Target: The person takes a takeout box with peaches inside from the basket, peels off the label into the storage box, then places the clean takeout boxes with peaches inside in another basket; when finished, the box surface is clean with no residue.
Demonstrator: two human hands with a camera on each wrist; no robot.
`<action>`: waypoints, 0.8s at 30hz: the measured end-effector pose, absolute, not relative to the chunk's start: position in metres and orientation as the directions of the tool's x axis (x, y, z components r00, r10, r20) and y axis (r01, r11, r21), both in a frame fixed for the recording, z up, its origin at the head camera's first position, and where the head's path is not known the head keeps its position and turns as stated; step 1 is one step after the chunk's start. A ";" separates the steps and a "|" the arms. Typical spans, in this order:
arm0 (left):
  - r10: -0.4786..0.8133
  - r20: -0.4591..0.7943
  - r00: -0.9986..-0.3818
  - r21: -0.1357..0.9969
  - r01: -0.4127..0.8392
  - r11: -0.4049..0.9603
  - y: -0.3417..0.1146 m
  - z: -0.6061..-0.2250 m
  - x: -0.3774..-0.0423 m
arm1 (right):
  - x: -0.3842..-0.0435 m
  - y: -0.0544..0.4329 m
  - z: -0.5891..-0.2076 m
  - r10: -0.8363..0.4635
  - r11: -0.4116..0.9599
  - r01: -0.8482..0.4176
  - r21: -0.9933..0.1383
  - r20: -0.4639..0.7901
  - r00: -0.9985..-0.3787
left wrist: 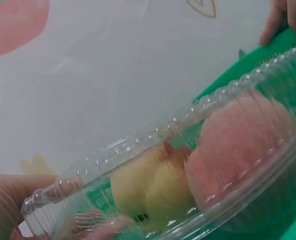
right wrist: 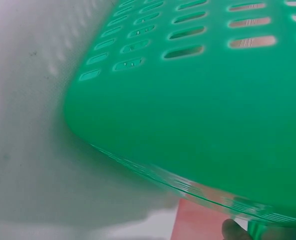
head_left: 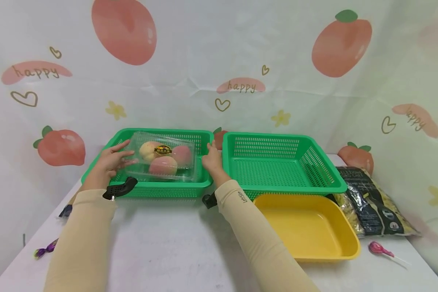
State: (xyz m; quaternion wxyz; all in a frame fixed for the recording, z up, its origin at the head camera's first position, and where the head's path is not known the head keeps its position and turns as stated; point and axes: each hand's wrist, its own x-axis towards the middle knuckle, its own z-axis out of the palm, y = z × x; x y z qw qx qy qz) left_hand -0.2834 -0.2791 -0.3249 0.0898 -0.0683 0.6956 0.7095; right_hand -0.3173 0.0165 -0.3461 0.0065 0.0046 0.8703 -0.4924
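A clear plastic box (head_left: 162, 151) with a black-and-gold label and three peaches (head_left: 163, 166) inside lies within the outline of the left green basket (head_left: 160, 188). My left hand (head_left: 110, 163) pinches the box at its left end, and in the left wrist view some fingers show through the plastic. At the basket's right end, my right hand (head_left: 213, 160) grips the green rim. The right wrist view is mostly filled by the slotted green basket wall (right wrist: 187, 110); most of that hand is hidden there.
To the right stands a second green basket (head_left: 266, 172), with a yellow tray (head_left: 306, 227) in front. A dark printed food bag (head_left: 376, 207) and a pink lollipop (head_left: 377, 248) lie at the far right. A purple wrapped candy (head_left: 45, 249) is at the left.
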 end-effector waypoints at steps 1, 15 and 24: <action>0.024 -0.221 -0.975 0.974 -0.222 -0.036 -0.279 -0.324 -0.282 | -0.317 0.017 -0.346 0.001 0.514 0.013 -0.858 -0.014 -1.000; -0.159 -0.143 -0.977 0.931 -0.078 -0.358 -0.280 -0.307 -0.249 | -0.317 0.018 -0.346 0.014 0.527 -0.004 -0.850 0.013 -1.000; -0.178 -0.120 -0.977 0.855 -0.011 -0.518 -0.275 -0.294 -0.225 | -0.316 0.018 -0.344 0.004 0.525 -0.008 -0.851 0.012 -1.000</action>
